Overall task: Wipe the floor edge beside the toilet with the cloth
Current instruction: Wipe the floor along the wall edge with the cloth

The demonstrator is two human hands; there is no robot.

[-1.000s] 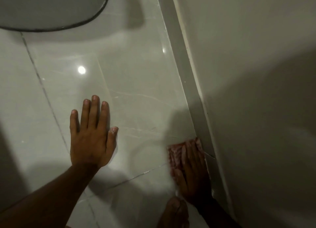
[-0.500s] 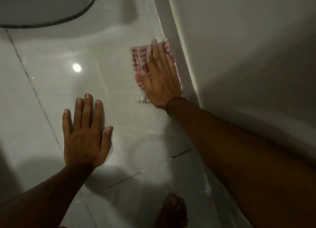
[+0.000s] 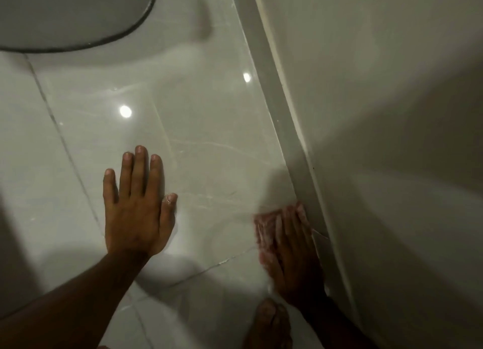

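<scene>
A pink-and-white checked cloth lies flat on the glossy floor tile, tight against the grey skirting strip at the foot of the wall. My right hand presses down on the cloth with flat fingers, its fingertips touching the skirting; most of the cloth is hidden under it. My left hand rests palm-down on the tile to the left, fingers spread, holding nothing. The toilet's rounded base with its dark rim fills the top left corner.
The pale wall runs diagonally down the right side. Grout lines cross the tiles. My bare foot stands at the bottom edge, just below the right hand. Light spots reflect on the wet tile.
My right hand has pulled the cloth back along the skirting, from far up near the toilet to close by my foot. The left hand stays planted in the same spot.
</scene>
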